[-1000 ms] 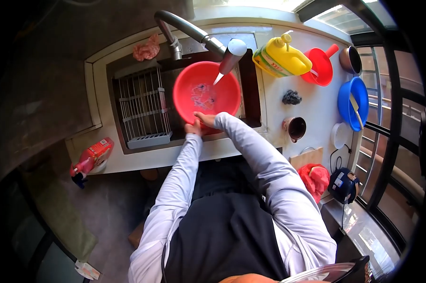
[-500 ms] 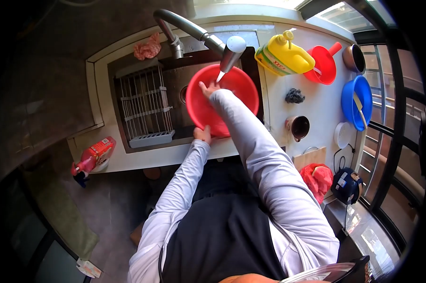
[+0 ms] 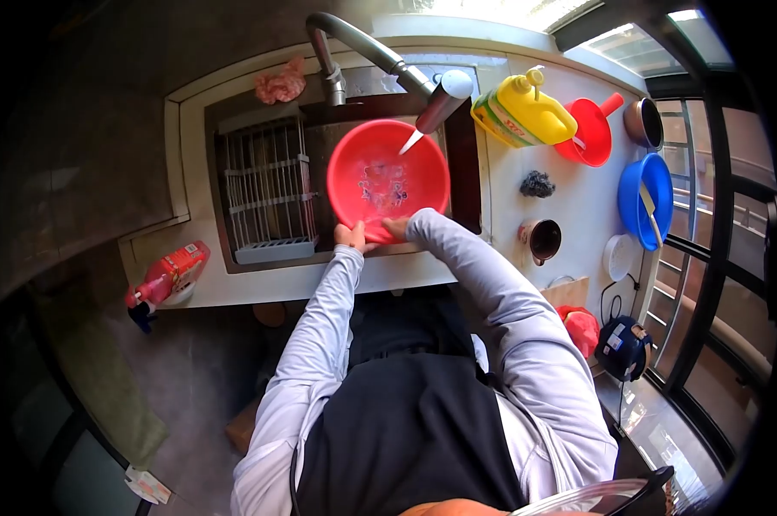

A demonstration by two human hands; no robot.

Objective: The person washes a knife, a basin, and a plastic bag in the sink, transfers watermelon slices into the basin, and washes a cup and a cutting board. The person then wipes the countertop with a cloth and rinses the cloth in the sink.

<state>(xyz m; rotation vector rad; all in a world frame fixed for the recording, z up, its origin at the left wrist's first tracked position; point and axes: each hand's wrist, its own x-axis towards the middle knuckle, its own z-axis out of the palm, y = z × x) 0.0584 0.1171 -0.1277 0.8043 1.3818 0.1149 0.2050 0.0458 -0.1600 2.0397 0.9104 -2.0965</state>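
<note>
A red plastic basin (image 3: pixel 345 163) stands in the sink beneath the faucet (image 3: pixel 447 96), and a white stream of water falls into it. Clear, rippling water with bright reflections covers the basin's bottom. My left hand (image 3: pixel 351 236) grips the near rim, a little left of the middle, with the thumb up. Close beside it, my right hand (image 3: pixel 396 227) is closed on the same rim; the grey sleeve partly covers it, and its fingertips are hard to see.
Left in the sink is a metal dish rack (image 3: pixel 268 193). A pink cloth (image 3: pixel 281 82) lies behind it. On the right counter are a yellow detergent jug (image 3: pixel 522 112), red dipper (image 3: pixel 588 133), scouring pad (image 3: pixel 537 184), mug (image 3: pixel 543 239) and blue basin (image 3: pixel 633 202). A red spray bottle (image 3: pixel 178 271) lies at left.
My right hand has left the inside of the basin and come back to its near rim. The basin has shifted slightly left under the running water. My left hand stays on the rim.
</note>
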